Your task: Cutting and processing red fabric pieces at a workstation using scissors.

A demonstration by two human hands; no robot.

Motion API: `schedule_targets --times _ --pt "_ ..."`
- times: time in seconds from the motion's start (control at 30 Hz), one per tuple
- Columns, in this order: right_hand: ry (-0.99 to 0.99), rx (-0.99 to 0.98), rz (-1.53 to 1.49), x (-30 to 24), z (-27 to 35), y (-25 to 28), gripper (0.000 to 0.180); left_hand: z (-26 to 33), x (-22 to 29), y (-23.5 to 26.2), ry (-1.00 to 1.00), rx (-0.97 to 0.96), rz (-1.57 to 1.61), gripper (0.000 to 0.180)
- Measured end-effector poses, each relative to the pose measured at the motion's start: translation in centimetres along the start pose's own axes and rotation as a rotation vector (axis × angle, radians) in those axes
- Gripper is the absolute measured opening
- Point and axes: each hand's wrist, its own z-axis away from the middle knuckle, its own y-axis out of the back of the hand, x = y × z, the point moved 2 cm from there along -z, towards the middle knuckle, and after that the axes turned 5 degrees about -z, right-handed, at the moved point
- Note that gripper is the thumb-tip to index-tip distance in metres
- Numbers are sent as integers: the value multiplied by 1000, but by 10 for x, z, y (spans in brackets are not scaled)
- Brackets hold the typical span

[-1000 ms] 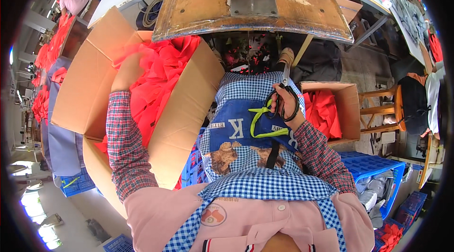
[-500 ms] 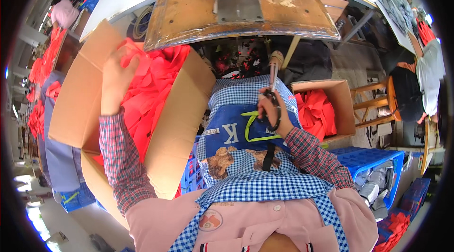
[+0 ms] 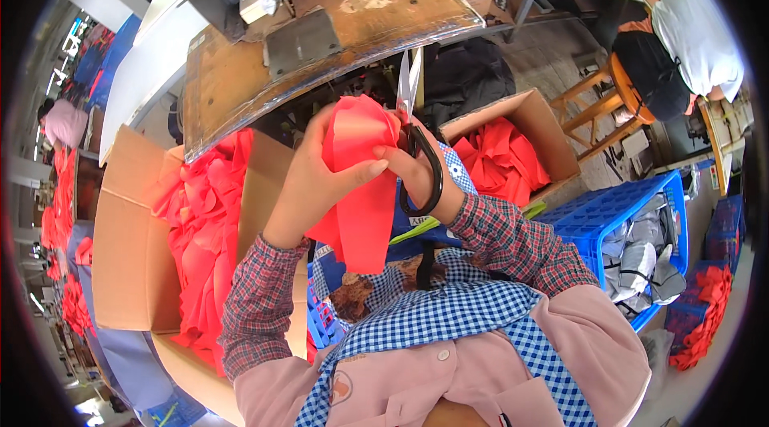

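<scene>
- Worn wooden table ahead; open cardboard boxes of red fabric on either side.
- Left hand pinches a red piece, thumb in front, above the checked apron.
- Right hand grips black-handled scissors, blades pointing tableward, thumb tip beside the left thumb.

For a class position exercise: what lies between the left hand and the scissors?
In the head view, the red fabric and part of the right hand lie between the left hand and the scissors.

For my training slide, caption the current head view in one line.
Left hand holds red fabric; right hand holds black-handled scissors, blades pointing away from the wearer.
</scene>
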Motion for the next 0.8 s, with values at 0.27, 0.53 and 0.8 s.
schedule_targets --times 0.27,0.53,0.8 --pt "-92 56 251 1 -9 19 32 13 -41 -9 449 -13 645 33" --pt "-57 -166 866 10 7 36 54 21 -42 -1 482 167 633 30" --pt "-162 -173 841 6 4 27 58 28 -44 -8 471 139 689 27"
